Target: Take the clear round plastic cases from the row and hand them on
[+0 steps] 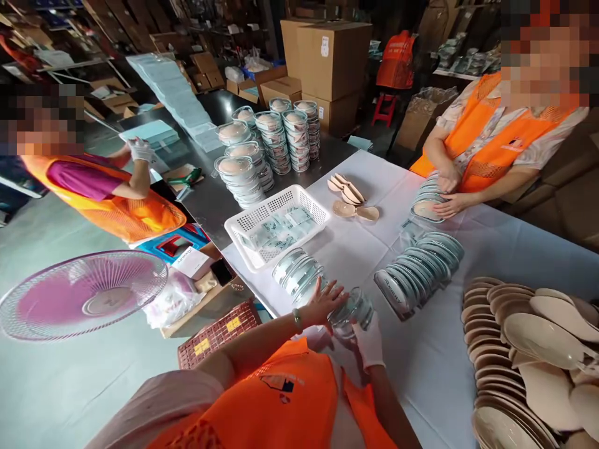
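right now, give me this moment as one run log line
left hand: fingers spread, at clear cases | right hand: gloved, touching clear cases | beside left hand: row of cases | beyond: white basket

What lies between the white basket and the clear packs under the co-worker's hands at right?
Beige cup-shaped pieces lie on the tablecloth between the basket and those clear packs, in the head view.

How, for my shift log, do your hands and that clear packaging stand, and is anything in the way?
Left hand spread, at clear plastic packaging. Gloved right hand at its edge, grip unclear. Row of packs close beyond left hand, possibly crowding it.
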`<state>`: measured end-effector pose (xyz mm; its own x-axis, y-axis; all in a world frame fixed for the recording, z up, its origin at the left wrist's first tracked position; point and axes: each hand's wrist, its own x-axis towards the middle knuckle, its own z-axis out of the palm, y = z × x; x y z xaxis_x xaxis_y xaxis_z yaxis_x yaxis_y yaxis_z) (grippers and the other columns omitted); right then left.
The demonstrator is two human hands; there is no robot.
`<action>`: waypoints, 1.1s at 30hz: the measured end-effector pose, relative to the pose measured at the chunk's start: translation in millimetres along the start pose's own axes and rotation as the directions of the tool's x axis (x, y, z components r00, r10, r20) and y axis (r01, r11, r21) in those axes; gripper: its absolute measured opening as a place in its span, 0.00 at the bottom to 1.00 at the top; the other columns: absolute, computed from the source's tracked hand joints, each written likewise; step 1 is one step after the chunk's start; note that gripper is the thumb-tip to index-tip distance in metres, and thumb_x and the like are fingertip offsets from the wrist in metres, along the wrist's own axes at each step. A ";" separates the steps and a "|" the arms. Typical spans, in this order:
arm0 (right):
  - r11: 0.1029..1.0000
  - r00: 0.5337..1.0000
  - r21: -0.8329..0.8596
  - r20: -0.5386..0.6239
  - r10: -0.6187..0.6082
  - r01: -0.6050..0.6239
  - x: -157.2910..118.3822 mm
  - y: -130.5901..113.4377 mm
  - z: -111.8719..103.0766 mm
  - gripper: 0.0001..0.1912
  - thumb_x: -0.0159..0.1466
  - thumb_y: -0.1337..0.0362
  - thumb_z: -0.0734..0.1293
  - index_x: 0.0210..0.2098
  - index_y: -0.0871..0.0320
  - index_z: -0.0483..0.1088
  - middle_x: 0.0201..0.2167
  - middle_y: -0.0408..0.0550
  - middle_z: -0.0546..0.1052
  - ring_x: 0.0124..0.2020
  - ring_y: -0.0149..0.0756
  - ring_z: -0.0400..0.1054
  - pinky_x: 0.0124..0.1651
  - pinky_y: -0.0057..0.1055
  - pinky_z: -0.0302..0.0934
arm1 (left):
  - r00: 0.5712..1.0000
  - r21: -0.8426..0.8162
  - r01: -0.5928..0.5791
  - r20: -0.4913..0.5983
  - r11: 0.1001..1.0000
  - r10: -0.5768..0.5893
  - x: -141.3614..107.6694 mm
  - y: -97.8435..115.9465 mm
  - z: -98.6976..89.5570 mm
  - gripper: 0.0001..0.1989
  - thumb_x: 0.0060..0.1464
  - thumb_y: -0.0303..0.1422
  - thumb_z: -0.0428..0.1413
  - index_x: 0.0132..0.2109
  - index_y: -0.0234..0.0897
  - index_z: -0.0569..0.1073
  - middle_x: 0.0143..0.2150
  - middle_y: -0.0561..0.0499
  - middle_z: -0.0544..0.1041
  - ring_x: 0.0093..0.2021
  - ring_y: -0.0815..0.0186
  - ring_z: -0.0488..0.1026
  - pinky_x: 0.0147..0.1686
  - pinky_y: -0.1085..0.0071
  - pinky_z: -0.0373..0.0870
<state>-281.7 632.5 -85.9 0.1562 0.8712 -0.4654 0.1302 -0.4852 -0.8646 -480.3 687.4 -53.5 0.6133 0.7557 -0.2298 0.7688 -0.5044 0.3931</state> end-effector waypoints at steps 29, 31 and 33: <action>0.787 0.859 -0.370 0.350 -0.374 0.493 -136.6 -114.3 -45.2 0.11 0.65 0.57 0.64 0.31 0.58 0.70 0.31 0.44 0.73 0.33 0.32 0.65 0.34 0.28 0.60 | 0.945 -0.944 0.325 0.327 -0.047 -0.026 -107.3 45.0 -39.9 0.37 0.54 0.64 0.55 0.54 0.35 0.74 0.44 0.43 0.79 0.32 0.67 0.74 0.30 0.72 0.69; 0.624 0.868 -0.610 0.260 -0.424 0.488 -153.8 -104.7 -41.6 0.09 0.67 0.66 0.61 0.33 0.59 0.71 0.34 0.47 0.75 0.37 0.33 0.67 0.41 0.30 0.61 | 0.920 -0.924 0.372 0.379 -0.083 -0.097 -106.3 43.2 -27.0 0.36 0.54 0.63 0.56 0.54 0.36 0.74 0.43 0.44 0.79 0.33 0.66 0.75 0.31 0.72 0.70; 0.554 0.897 -0.738 0.158 -0.414 0.385 -174.6 -91.5 -38.1 0.09 0.67 0.70 0.61 0.34 0.60 0.72 0.35 0.49 0.77 0.37 0.34 0.69 0.43 0.31 0.60 | 0.881 -0.893 0.437 0.450 -0.110 -0.147 -95.0 44.0 -19.8 0.33 0.56 0.61 0.55 0.52 0.37 0.75 0.42 0.45 0.79 0.35 0.65 0.77 0.32 0.72 0.72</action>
<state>-283.6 522.0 81.7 -0.0681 0.9937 -0.0895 0.8552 0.0119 -0.5181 -508.4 601.7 3.3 0.5088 0.5519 -0.6607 0.0224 0.7588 0.6510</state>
